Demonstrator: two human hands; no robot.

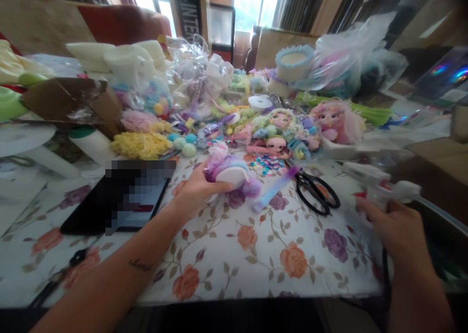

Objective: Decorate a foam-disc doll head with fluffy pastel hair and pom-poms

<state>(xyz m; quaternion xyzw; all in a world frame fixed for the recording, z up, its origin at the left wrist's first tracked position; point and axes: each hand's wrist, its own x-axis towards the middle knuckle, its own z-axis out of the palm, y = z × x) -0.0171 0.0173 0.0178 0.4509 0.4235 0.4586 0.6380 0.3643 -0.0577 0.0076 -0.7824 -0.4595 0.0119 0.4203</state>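
In front of me, my left hand (199,186) is closed round a doll head with fluffy purple and pink hair (237,174). Its flat white side is turned towards me, and my thumb presses on the lower edge. Off to the right, my right hand (395,225) grips a white glue gun with a red trigger (380,182), slightly blurred. Between the hands lie a purple-to-blue fuzzy strip (276,189) and black-handled scissors (318,191). Just behind the strip, shiny sequins (266,165) are scattered on the flowered tablecloth (252,264).
A tablet (120,196) lies left of my forearm, near a cable (54,279). Yellow yarn (141,145), pom-poms (189,150) and decorated doll faces (276,145) crowd the back. Cardboard boxes (69,101), plastic bags (351,55) and a white spool (260,102) stand around them.
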